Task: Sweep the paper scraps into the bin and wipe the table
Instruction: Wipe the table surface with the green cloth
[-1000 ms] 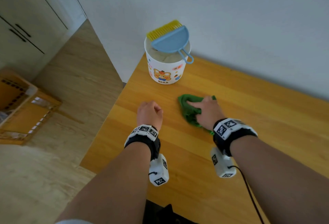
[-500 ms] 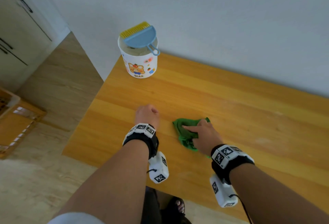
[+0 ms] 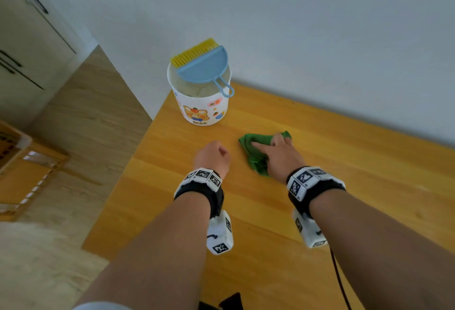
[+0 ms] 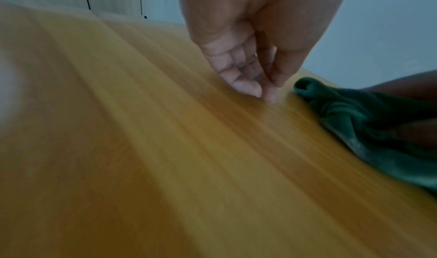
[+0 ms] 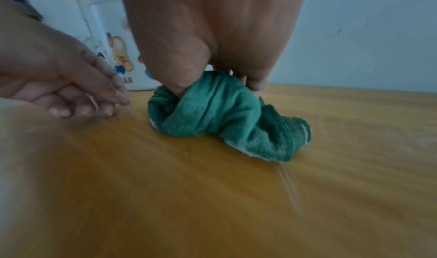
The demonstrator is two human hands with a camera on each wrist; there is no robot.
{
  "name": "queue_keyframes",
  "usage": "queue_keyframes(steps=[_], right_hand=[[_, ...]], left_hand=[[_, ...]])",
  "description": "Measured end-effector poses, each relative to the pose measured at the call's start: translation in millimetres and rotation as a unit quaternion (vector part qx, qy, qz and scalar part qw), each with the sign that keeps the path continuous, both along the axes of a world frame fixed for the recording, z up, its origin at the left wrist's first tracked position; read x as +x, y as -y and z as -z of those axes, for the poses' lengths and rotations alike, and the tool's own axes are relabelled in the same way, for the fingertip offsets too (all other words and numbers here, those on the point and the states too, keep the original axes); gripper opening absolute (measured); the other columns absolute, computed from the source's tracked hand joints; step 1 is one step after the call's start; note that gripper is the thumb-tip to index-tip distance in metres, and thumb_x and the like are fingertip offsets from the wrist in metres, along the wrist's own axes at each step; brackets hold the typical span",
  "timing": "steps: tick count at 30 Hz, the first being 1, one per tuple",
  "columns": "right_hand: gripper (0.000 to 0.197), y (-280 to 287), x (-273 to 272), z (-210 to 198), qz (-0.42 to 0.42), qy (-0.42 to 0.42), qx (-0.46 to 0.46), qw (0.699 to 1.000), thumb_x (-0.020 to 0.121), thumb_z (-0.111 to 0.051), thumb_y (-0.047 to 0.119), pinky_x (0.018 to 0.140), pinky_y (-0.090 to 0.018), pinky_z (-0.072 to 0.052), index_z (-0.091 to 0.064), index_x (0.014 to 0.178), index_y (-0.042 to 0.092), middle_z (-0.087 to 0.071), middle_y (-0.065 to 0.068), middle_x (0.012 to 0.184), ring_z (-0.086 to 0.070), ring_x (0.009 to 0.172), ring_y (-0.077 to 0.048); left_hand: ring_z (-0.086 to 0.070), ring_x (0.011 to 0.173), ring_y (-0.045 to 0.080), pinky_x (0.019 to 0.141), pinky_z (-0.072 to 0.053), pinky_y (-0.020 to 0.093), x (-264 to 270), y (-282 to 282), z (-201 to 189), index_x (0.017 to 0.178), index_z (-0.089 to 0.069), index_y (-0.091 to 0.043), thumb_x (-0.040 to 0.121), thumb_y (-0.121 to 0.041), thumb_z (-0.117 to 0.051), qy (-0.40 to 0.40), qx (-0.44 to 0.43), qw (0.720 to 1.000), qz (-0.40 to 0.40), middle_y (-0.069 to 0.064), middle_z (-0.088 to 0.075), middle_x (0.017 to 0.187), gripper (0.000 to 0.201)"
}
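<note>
Step in hand: wiping; no paper scraps show on the counter [image 3: 320, 186].
Cloth location: the green cloth [image 3: 254, 155] lies bunched on the counter at 4 o'clock from the bin [image 3: 200, 102], near it but apart.
Cloth handling: judged soft, light and limp; it will crumple and slide easily on smooth wood. Best held from above at the bunched middle, pressed down.
Right hand: the right hand [image 3: 280, 155] rests on top of the cloth, palm down, forearm low over the counter; its fingers [image 5: 256, 86] and thumb curl into the folds, clamped on the fabric.
Left hand: the left hand [image 3: 213, 158] sits at 9 o'clock from the cloth, just apart; fingers [image 4: 246, 86] loosely curled together, empty, tips at the counter.
Bin top: a blue dustpan [image 3: 205, 69] and yellow brush [image 3: 194, 52] lie across the rim.
</note>
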State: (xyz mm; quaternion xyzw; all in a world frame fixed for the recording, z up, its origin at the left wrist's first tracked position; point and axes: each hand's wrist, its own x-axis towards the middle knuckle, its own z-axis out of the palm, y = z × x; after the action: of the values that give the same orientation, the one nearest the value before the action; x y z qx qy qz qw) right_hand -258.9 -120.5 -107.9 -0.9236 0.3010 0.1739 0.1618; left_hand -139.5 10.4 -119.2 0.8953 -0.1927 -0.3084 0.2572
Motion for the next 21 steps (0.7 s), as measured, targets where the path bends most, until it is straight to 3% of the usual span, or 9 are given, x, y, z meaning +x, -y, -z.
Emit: queue_keyframes(steps=[4,8,13,21], right_hand=[[0.068,47,39,5,0.041,0.01,-0.021,0.999,0.091,-0.045,0.006,0.102,-0.044,-0.041,-0.03,0.146,0.042,-0.033,-0.014,0.135,-0.03,0.127,-0.037],[0.069,96,48,6,0.126,-0.017,-0.032,0.991,0.092,-0.045,0.011,0.105,-0.045,-0.036,-0.023,0.148,0.044,-0.024,-0.016,0.146,-0.026,0.132,-0.042],[0.071,126,9,7,0.216,-0.023,-0.042,0.975,0.09,-0.043,0.007,0.099,-0.046,-0.041,-0.025,0.147,0.045,-0.025,-0.017,0.144,-0.028,0.129,-0.045],[0.066,112,-74,-1,0.264,-0.048,-0.028,0.963,0.093,-0.044,0.012,0.106,-0.046,-0.033,-0.026,0.148,0.043,-0.028,-0.02,0.14,-0.035,0.124,-0.046]], left_hand=[[-0.071,0.07,0.019,0.071,-0.061,0.038,22,26,2,0.087,-0.062,-0.02,0.093,-0.022,-0.053,-0.013,-0.023,1.0,0.014,0.001,-0.072,0.08,0.011],[-0.069,0.075,0.021,0.073,-0.06,0.04,26,55,4,0.084,-0.064,-0.022,0.09,-0.022,-0.059,-0.005,-0.059,0.997,0.042,-0.002,-0.071,0.082,0.008],[-0.069,0.074,0.02,0.071,-0.06,0.041,14,81,9,0.085,-0.065,-0.019,0.09,-0.02,-0.059,-0.011,-0.082,0.995,0.062,-0.002,-0.07,0.08,0.008],[-0.068,0.07,0.017,0.065,-0.059,0.035,-17,83,11,0.079,-0.059,-0.026,0.093,-0.021,-0.057,0.025,-0.065,0.995,0.077,-0.006,-0.066,0.077,0.015]])
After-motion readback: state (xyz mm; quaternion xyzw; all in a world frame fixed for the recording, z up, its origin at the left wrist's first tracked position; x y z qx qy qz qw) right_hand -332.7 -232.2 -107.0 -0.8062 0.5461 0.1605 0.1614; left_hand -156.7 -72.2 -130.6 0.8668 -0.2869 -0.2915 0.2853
